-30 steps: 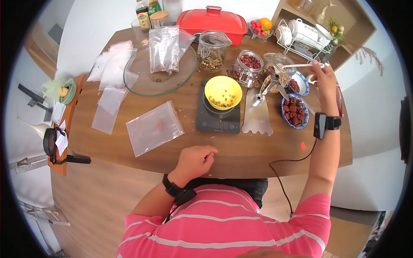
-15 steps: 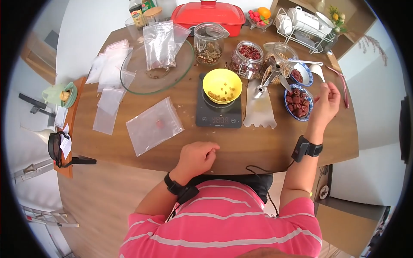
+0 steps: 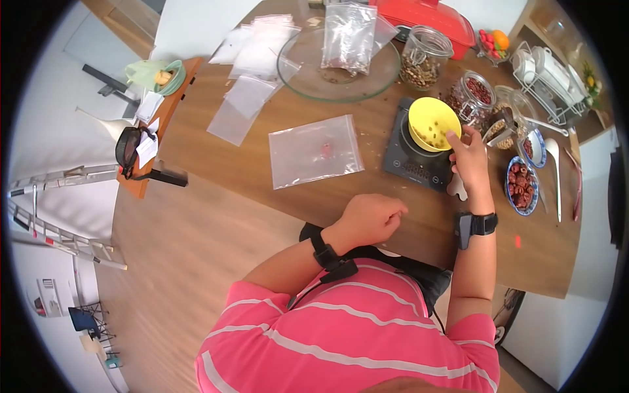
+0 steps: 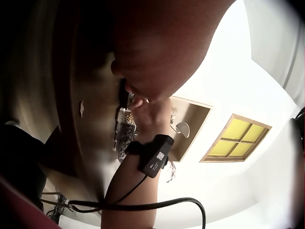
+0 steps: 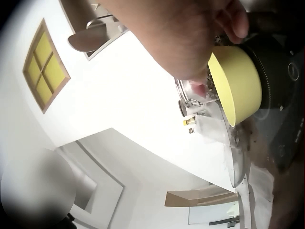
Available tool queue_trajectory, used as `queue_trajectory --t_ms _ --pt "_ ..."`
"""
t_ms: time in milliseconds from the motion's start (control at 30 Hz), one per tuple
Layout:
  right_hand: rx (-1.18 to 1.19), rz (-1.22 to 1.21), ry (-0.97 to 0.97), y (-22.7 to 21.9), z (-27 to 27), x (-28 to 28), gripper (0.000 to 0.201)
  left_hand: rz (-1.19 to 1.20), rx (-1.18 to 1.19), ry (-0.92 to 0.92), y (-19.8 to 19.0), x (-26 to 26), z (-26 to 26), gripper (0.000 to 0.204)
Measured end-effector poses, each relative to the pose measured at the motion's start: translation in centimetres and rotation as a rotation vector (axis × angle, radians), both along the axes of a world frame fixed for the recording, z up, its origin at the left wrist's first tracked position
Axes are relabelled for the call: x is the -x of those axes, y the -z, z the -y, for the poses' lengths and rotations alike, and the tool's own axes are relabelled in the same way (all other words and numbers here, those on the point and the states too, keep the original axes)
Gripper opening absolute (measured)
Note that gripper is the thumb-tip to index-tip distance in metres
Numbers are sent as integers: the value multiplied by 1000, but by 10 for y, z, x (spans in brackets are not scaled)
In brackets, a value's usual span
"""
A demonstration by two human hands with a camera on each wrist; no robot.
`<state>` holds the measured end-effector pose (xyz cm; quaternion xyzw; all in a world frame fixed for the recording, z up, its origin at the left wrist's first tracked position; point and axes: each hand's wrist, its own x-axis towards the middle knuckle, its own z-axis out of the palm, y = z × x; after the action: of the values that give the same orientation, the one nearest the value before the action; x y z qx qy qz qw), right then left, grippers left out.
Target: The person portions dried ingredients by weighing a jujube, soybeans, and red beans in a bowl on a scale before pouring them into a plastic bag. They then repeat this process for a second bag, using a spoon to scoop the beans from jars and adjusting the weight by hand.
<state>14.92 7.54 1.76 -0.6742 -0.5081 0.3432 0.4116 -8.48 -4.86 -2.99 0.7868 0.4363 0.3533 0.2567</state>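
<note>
At the right rim of a yellow bowl [image 3: 424, 109] is my right hand [image 3: 470, 165], its thumb over the rim and its fingers along the outside, pinching it. The right wrist view shows that bowl [image 5: 240, 86] tilted by the camera angle, with the hand [image 5: 176, 38] at its edge. Small yellowish pieces, perhaps raisins, lie in the bowl. Beneath it is a black kitchen scale [image 3: 409, 164]. My left hand [image 3: 370, 219] rests at the table's front edge, fingers loosely curled, holding nothing.
A clear zip bag [image 3: 308, 160] lies left of the scale. Beyond stand a glass plate [image 3: 298, 85] and lidded jars [image 3: 429, 46]. To the right are a blue-and-white bowl [image 3: 534, 208] of red dates and a long white spoon [image 3: 557, 180]. A metal scraper [image 3: 457, 188] shows under my right hand.
My right hand has laid the white spoon on the table's right side, then come left to the yellow bowl. The head view has turned left. My left hand stays at the table edge.
</note>
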Motion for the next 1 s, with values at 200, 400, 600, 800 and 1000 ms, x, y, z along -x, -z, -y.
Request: queue_trajectory --t_ms 200,400,600,800,1000 --pt "79 -29 -46 17 -11 -22 47 -103 -64 -30 -30 32 -19 22" --pt "189 -124 -54 10 -1 -33 45 -726 -122 -154 -60 83 -85 29" --pt "209 -200 -33 -2 2 -48 43 -831 -74 -182 -81 76 -101 19" --pt "109 -291 -140 -13 12 -44 51 -486 -191 -72 -80 40 -88 12" --pt "-60 -337 -241 -26 28 -10 62 -354 -225 5 -81 16 -87 11"
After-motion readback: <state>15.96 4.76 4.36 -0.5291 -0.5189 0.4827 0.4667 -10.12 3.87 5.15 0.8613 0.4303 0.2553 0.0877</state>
